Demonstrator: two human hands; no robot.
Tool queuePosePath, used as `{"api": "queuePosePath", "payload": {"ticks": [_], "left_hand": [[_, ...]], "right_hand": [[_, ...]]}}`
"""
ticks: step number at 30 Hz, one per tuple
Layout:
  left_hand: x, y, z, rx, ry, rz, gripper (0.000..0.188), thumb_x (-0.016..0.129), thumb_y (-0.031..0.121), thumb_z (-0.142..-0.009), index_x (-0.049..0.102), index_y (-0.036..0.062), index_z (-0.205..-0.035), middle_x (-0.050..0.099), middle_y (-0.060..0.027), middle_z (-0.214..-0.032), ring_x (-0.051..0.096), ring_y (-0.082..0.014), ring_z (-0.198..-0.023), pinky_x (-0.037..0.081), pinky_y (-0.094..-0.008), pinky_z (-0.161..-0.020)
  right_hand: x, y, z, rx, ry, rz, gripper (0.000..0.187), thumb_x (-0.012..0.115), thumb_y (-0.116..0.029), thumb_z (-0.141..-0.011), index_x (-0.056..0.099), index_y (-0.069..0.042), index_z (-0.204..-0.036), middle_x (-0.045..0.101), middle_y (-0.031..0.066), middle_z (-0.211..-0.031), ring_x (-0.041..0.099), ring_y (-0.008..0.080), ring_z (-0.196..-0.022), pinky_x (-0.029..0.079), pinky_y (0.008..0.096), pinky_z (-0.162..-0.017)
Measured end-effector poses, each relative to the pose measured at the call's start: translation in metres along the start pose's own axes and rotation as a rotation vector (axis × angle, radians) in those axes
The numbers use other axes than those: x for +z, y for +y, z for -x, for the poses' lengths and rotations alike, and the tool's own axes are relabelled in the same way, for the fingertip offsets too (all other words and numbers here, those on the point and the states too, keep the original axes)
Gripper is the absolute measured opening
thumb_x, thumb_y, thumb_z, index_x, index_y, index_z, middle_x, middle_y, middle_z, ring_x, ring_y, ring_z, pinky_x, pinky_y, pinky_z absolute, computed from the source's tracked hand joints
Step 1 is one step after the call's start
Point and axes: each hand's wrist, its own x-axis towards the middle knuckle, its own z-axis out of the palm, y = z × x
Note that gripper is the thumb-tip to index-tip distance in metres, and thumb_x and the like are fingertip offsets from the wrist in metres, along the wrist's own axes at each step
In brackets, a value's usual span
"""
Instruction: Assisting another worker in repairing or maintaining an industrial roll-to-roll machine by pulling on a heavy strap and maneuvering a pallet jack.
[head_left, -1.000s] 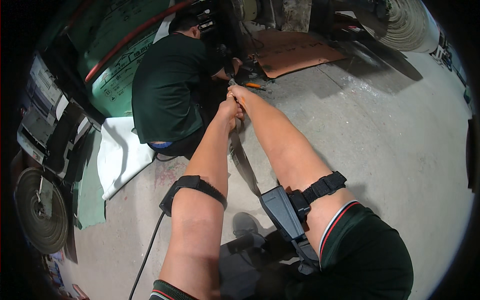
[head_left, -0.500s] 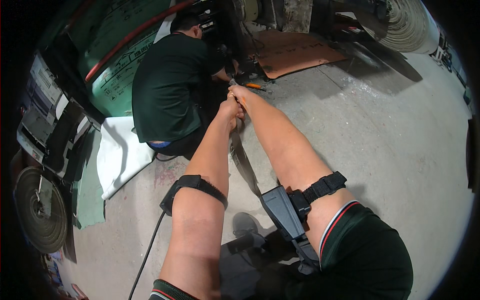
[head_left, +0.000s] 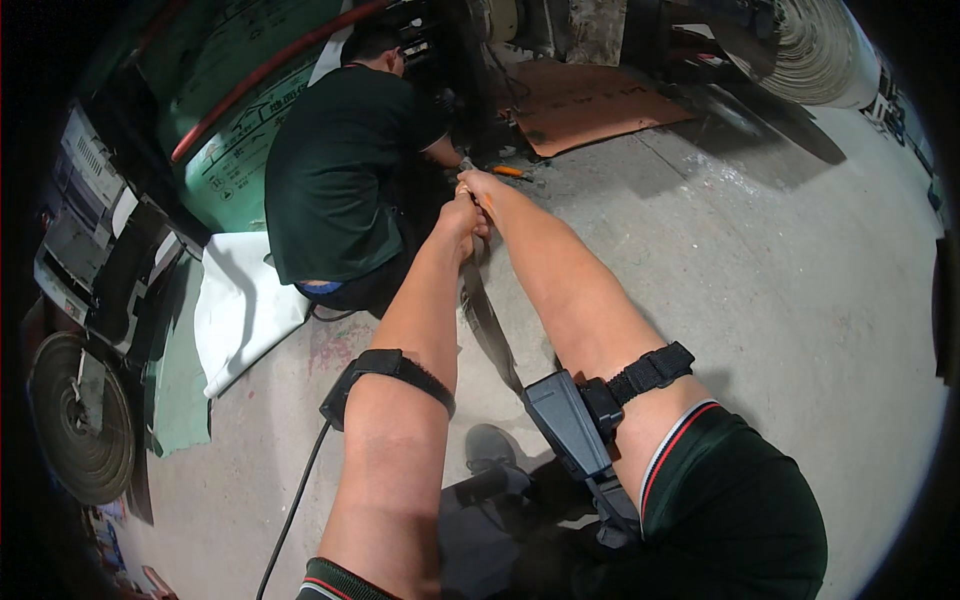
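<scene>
A large pale roll [head_left: 845, 55], its layered end exposed, is noted at upper right. A second, grey-brown roll [head_left: 65, 430] is seen at lower left, its round end turned to view. An orange-brown sheet [head_left: 590, 105], marked with dark print, is laid on the grey concrete floor [head_left: 760, 290]. A white sheet [head_left: 235, 335], crossed by a grey shadow, is observed just beside a green sheet [head_left: 182, 395]. Above these, a red bar [head_left: 265, 82] is set across a printed green panel [head_left: 225, 185]. Pinkish stains [head_left: 332, 348] are recorded on the floor.
</scene>
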Motion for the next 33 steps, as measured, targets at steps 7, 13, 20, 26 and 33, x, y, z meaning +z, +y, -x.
{"api": "queuePosePath", "payload": {"ticks": [7, 13, 20, 26, 33], "left_hand": [[-0.007, 0.001, 0.004, 0.040, 0.045, -0.055, 0.039, 0.030, 0.040, -0.093, 0.038, 0.0085, -0.072, 0.031, 0.0013, -0.057, 0.027, -0.0082, -0.044, 0.028, -0.0224, -0.040], [-0.009, 0.001, 0.003, 0.022, 0.039, -0.020, 0.039, 0.030, 0.040, -0.093, 0.038, 0.0086, -0.071, 0.032, 0.0010, -0.057, 0.027, -0.0087, -0.044, 0.028, -0.0234, -0.041], [0.002, -0.001, 0.000, 0.020, 0.002, -0.019, 0.039, 0.029, 0.040, -0.094, 0.037, 0.0095, -0.070, 0.031, 0.0019, -0.057, 0.027, -0.0084, -0.044, 0.027, -0.0229, -0.040], [-0.011, -0.001, -0.001, 0.014, 0.014, 0.001, 0.039, 0.029, 0.041, -0.094, 0.037, 0.0101, -0.071, 0.030, 0.0025, -0.056, 0.025, -0.0078, -0.043, 0.026, -0.0221, -0.040], [-0.002, 0.000, 0.002, 0.012, 0.000, 0.018, 0.039, 0.027, 0.041, -0.094, 0.037, 0.0109, -0.070, 0.029, 0.0034, -0.055, 0.023, -0.0067, -0.043, 0.025, -0.0206, -0.039]], "right_hand": [[0.008, -0.005, 0.026, 0.056, -0.003, 0.002, 0.030, 0.049, -0.038, -0.082, 0.053, -0.009, -0.080, 0.049, 0.0085, -0.065, 0.041, 0.0163, -0.046, 0.033, 0.0335, -0.042], [0.010, -0.004, 0.022, 0.052, 0.029, 0.013, 0.029, 0.048, -0.037, -0.083, 0.054, -0.009, -0.084, 0.050, 0.0085, -0.066, 0.042, 0.0160, -0.049, 0.034, 0.0331, -0.043], [-0.004, 0.002, -0.015, -0.059, -0.010, 0.005, 0.026, 0.047, -0.033, -0.083, 0.055, -0.010, -0.079, 0.051, 0.0067, -0.066, 0.044, 0.0158, -0.050, 0.035, 0.0337, -0.043], [0.011, 0.000, 0.005, 0.007, -0.042, -0.009, 0.026, 0.047, -0.033, -0.083, 0.055, -0.011, -0.073, 0.050, 0.0056, -0.064, 0.043, 0.0151, -0.048, 0.034, 0.0329, -0.042], [0.003, -0.001, 0.010, 0.001, -0.030, -0.005, 0.026, 0.047, -0.033, -0.083, 0.055, -0.011, -0.072, 0.049, 0.0054, -0.063, 0.042, 0.0148, -0.048, 0.033, 0.0326, -0.042]]}}
